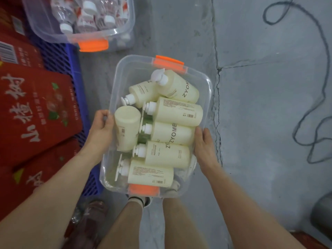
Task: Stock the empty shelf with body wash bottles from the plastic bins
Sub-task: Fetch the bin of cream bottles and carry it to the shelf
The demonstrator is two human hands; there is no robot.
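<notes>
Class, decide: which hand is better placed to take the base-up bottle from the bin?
Probably left hand: it grips the bin beside that bottle; right hand holds the far side.

The light is soft and even, cool in tone, so the concrete floor (260, 105) looks bluish grey; I cannot tell where it comes from. Shadows are faint, with no hard edges. The rim of the clear bin (206, 83) I hold carries pale streaks of glare. The cream bottles (172, 133) look slightly washed out, though their print stays readable in the middle. Toward the edges the wide lens bends everything: my forearms (53, 191) stretch and soften, and the bottom left corner is blurred.
</notes>
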